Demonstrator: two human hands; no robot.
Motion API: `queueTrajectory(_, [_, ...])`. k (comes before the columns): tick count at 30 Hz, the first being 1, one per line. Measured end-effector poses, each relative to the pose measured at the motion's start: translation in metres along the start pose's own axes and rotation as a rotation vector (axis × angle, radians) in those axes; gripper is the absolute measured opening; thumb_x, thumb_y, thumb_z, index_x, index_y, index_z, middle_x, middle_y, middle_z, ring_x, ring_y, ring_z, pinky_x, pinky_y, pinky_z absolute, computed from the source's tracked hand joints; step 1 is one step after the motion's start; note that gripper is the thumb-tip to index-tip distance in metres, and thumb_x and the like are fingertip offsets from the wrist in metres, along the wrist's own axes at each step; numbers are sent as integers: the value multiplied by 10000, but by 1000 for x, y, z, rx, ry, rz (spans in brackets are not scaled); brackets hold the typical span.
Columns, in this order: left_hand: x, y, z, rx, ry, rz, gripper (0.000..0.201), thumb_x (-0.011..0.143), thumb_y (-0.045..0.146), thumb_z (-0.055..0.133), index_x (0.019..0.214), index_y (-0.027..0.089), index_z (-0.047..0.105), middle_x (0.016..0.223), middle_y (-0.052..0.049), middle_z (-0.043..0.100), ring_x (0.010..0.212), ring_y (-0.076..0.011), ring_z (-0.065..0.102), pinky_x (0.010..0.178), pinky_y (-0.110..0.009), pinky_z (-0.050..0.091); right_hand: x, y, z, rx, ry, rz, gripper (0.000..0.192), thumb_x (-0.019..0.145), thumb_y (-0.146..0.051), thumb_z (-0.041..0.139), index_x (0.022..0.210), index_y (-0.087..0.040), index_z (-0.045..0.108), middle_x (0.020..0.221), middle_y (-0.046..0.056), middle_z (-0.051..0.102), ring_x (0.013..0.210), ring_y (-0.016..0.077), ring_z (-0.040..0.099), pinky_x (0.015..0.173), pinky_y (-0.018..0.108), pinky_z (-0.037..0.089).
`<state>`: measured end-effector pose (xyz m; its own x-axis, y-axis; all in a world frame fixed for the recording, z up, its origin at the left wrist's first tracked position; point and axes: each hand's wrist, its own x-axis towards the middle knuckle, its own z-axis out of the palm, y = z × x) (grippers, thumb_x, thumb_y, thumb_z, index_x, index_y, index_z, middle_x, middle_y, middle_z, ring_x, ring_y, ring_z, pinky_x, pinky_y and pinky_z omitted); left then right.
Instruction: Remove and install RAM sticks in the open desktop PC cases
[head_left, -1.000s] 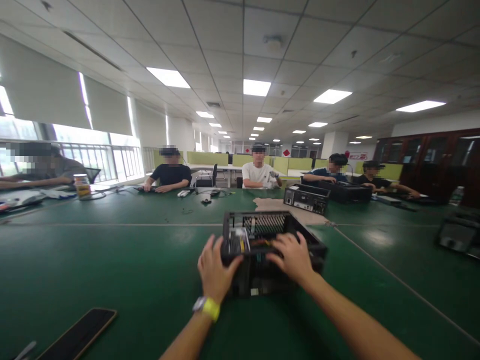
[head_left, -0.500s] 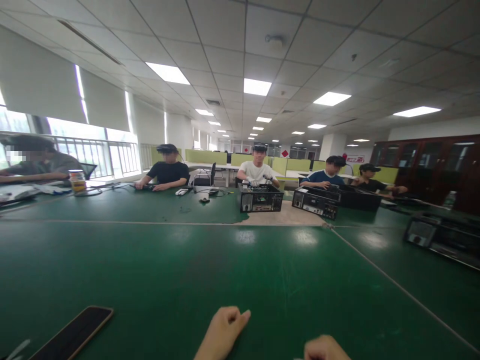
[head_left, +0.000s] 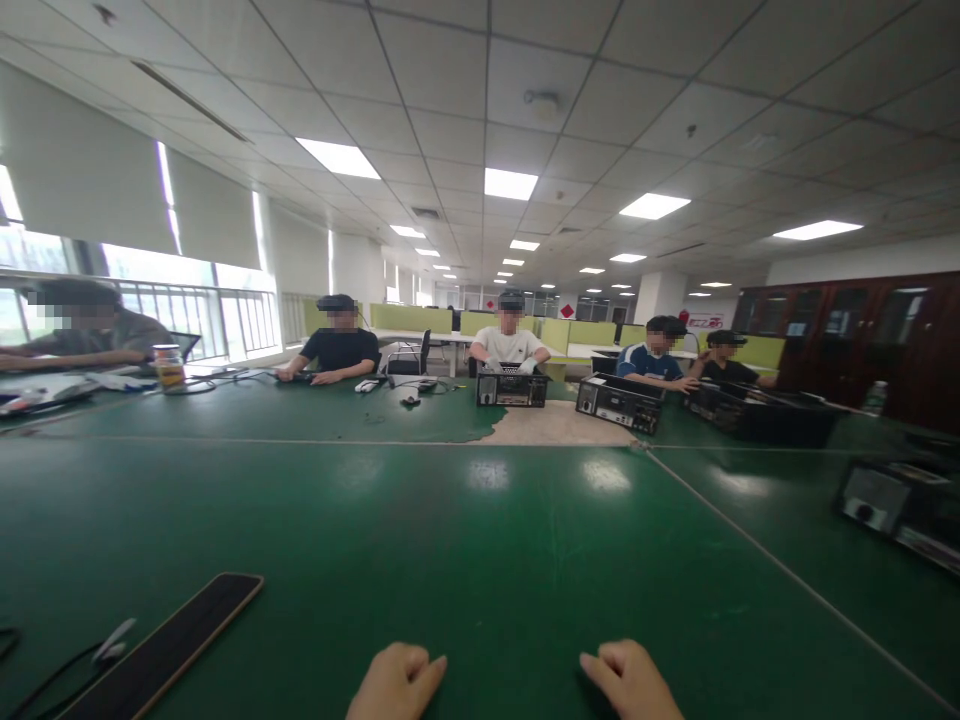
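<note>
Since a second ago the open black case has gone from between the hands, and both hands have drawn back to the near edge of the desk (head_left: 480,540), empty. Left hand (head_left: 397,685) rests loosely curled on the green mat, holding nothing; right hand (head_left: 630,682) lies the same way, fingers bent, nothing in it. Nearest thing to the left hand is the phone (head_left: 161,645), lying flat and face down toward the near left corner, with a cable (head_left: 67,665) just beside it. It looks thin, stiff and smooth, likely slippery and easy to crack, so its long edges are the place to take it. At the far edge, a person in white has both hands on an open case (head_left: 511,388); its contents are too small to tell. Another case (head_left: 619,402) sits just right of it, and a jar (head_left: 169,368) stands at the far left.
</note>
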<state>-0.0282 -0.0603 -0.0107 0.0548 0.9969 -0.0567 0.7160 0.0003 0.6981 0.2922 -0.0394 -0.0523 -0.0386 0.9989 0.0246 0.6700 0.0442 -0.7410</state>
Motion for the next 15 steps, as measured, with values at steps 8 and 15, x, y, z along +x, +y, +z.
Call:
queueTrajectory(8, [1, 3, 0, -57, 18, 2, 466, 726, 642, 305, 542, 215, 275, 549, 35, 279, 535, -122, 299, 527, -271, 263, -6, -1, -5, -1, -10, -56, 494, 788, -621, 399, 537, -206, 302, 555, -36, 280, 554, 118, 305, 539, 260, 257])
queueTrajectory(15, [5, 2, 0, 53, 8, 14, 507, 721, 653, 366, 500, 204, 284, 535, 37, 276, 538, -119, 308, 521, -263, 251, -1, 7, 0, 23, -16, -76, 482, 808, -587, 407, 539, -208, 280, 551, -46, 244, 539, 110, 277, 531, 265, 229])
